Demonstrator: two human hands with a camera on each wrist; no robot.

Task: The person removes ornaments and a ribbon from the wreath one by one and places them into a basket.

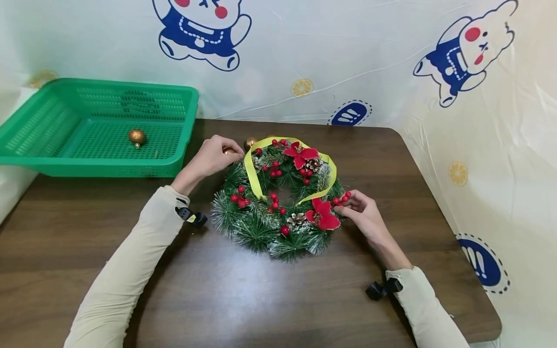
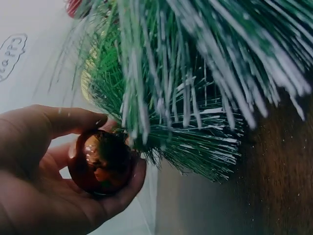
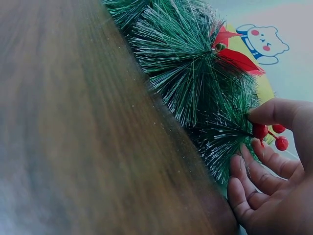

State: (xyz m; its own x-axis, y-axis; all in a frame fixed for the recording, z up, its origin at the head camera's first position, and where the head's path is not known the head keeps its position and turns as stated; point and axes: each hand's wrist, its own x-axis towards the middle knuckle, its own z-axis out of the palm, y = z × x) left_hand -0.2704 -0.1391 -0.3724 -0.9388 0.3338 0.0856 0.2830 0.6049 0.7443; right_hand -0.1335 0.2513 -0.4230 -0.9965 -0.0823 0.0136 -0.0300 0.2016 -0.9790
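Note:
A green Christmas wreath with frosted tips, red flowers, berries, pine cones and a yellow ribbon lies on the table. My left hand grips a shiny copper-gold bauble between curled fingers and thumb at the wreath's upper left edge. Its neck points into the needles; whether it is attached is hidden. At the right edge, my right hand pinches the wreath beside a sprig of red berries, thumb above and fingers below. A second gold bauble sits at the wreath's far left rim.
A green plastic basket stands at the back left, with one gold bauble inside. The brown wooden table meets a wall sheet printed with cartoon bears behind and to the right.

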